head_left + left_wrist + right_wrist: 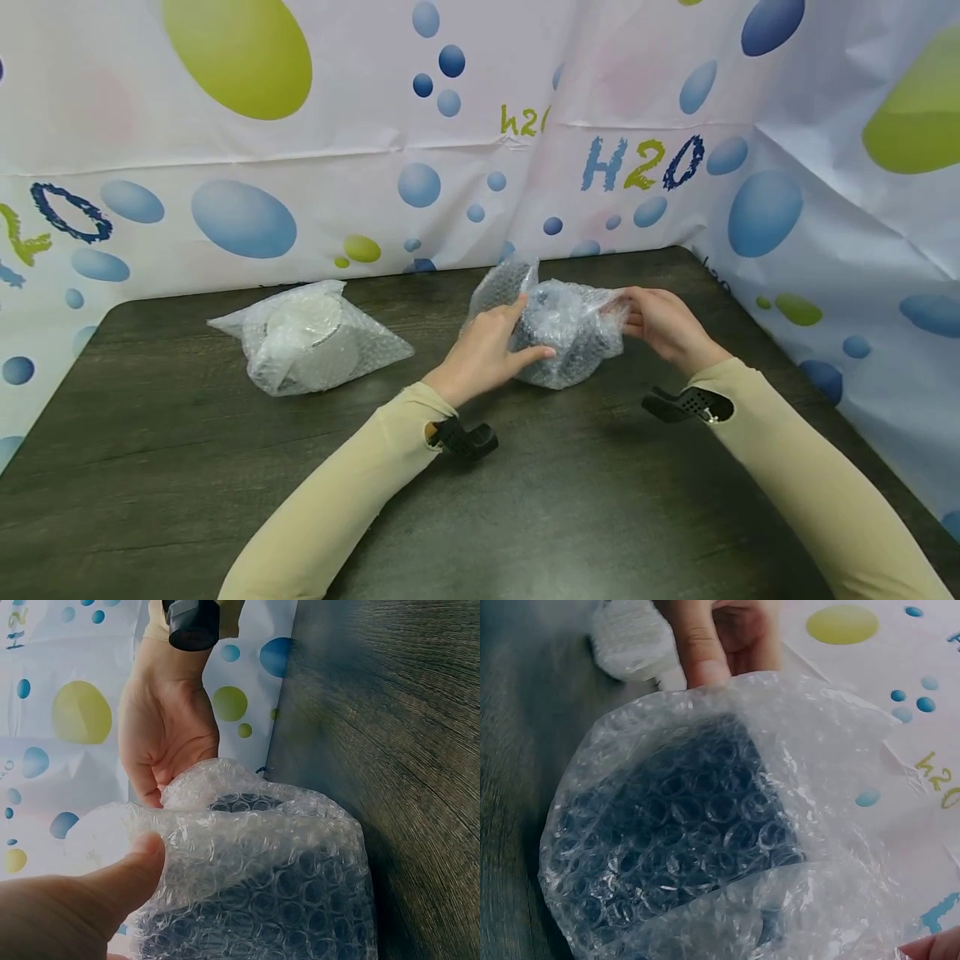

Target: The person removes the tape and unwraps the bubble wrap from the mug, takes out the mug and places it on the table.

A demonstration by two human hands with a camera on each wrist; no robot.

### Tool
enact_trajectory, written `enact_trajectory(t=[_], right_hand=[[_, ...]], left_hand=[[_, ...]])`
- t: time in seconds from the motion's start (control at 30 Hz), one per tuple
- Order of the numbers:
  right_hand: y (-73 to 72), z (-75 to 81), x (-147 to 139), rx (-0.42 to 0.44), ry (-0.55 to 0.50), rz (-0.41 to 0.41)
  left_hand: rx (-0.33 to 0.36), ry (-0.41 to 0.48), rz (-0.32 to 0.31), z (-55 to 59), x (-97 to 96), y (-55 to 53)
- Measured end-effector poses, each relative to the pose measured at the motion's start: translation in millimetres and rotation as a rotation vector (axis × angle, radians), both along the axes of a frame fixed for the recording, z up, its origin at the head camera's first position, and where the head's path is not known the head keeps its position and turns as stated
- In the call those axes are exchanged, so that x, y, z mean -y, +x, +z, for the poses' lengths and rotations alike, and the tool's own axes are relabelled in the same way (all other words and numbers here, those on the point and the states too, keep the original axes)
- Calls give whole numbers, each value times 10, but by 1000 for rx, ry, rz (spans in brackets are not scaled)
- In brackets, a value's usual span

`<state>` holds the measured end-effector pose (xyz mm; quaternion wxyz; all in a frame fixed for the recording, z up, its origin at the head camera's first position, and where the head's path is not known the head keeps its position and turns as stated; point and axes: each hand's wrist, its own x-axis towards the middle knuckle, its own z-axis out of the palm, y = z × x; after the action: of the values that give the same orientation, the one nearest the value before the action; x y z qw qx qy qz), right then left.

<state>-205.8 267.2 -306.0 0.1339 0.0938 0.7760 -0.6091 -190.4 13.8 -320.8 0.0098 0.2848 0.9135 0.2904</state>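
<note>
A bubble-wrapped bundle [566, 333] lies on the far right part of the table, a dark blue item [697, 802] showing through the clear wrap. What that item is, I cannot tell. My left hand [487, 346] rests against the bundle's left side, thumb and forefinger stretched out and spread over it. Close up in the left wrist view, its thumb [135, 870] touches a folded layer of the wrap. On the opposite side my right hand [667, 325] pinches the loose edge of the bubble wrap [202, 784], its fingertips partly hidden by the plastic.
To the left sits another bubble-wrapped bundle [307, 342], with something white and rounded inside. The dark wood-grain table [187, 467] ends at a printed backdrop [345, 192] along the back and right. Each wrist has a black strap [461, 437] on it.
</note>
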Motion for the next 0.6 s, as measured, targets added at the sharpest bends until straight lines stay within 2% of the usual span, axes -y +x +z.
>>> enact_trajectory(t=[0.33,0.6], right_hand=[[-6,-25,-54,76,-267,-76],[-42,-58,-183,126,-359,-151]], left_hand=[[25,0,8,-16,18,20],[29,7,-2,-27,38,26]])
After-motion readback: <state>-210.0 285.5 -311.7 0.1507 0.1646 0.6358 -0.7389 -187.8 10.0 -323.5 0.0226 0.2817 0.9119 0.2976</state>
